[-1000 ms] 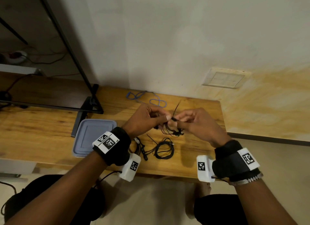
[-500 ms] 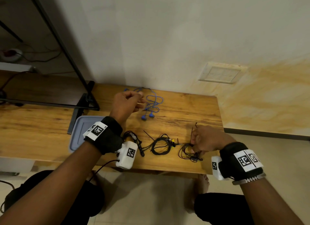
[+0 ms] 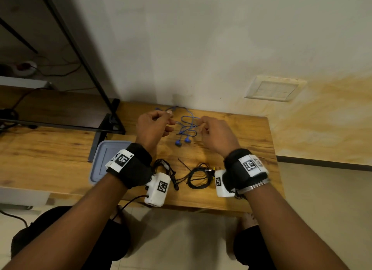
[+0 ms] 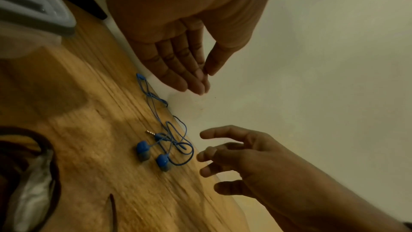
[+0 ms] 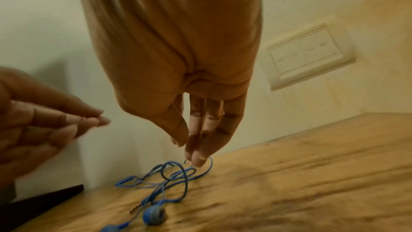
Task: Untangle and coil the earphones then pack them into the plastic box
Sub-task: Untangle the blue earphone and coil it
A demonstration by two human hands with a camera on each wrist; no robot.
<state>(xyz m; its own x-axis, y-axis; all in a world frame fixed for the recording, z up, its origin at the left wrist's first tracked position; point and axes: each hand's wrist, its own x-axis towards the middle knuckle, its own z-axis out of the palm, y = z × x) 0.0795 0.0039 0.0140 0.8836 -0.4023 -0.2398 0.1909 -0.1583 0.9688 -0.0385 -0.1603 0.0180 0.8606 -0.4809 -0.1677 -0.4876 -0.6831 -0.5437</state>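
While both hands hover over the blue earphones point(image 3: 186, 129), neither grips anything: the left hand point(image 3: 152, 129) has its fingers extended together with the thumb tip near them, and the right hand point(image 3: 216, 136) reaches down with relaxed fingers, its fingertips point(image 5: 198, 158) just at a loop of the blue cable, though contact cannot be told. That one blue set lies loosely tangled on the table point(image 3: 241, 129) close to the wall, its two earbuds and bare plug pointing toward the person. Nearer the person than the blue set lie two black sets: one coiled black earphones point(image 3: 199, 177) just beside the right wrist, and another black bundle point(image 3: 165, 167) by the left wrist. Left of the blue set, past the left hand, one plastic box point(image 3: 104, 159) with a grey-blue lid sits closed on the table.
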